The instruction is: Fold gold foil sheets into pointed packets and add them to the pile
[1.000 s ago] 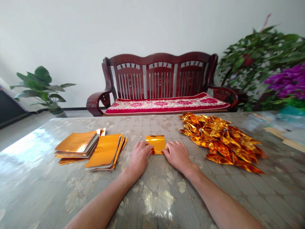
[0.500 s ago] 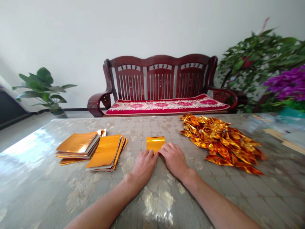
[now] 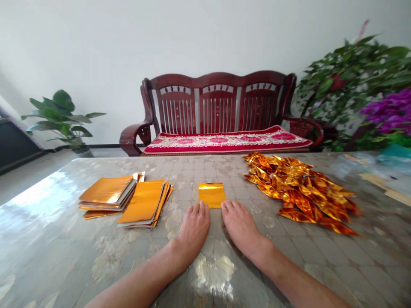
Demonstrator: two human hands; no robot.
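A small folded sheet of gold foil paper [image 3: 212, 195] lies flat on the table in front of me. My left hand [image 3: 195, 222] is at its lower left corner, fingers held together with the tips on the edge. At the lower right corner, my right hand [image 3: 238, 220] presses its fingertips on the paper the same way. Both thumbs are mostly hidden beneath the hands. To the left sit two stacks of gold foil sheets, a rear stack [image 3: 105, 190] and a front stack [image 3: 141, 203]. A heap of folded gold foil pieces [image 3: 298, 188] spreads out on the right.
The table [image 3: 109, 256] has a glossy, flower-patterned cover. Clear plastic and flat tan pieces [image 3: 379, 182] lie at its far right. Behind it stands a dark red wooden bench [image 3: 216, 107] with a red patterned cushion, a potted plant [image 3: 62, 119] and purple flowers [image 3: 390, 111].
My hands have moved apart along the near edge of the gold foil paper, from close together at its lower middle and right to its two lower corners. The view shifted slightly.
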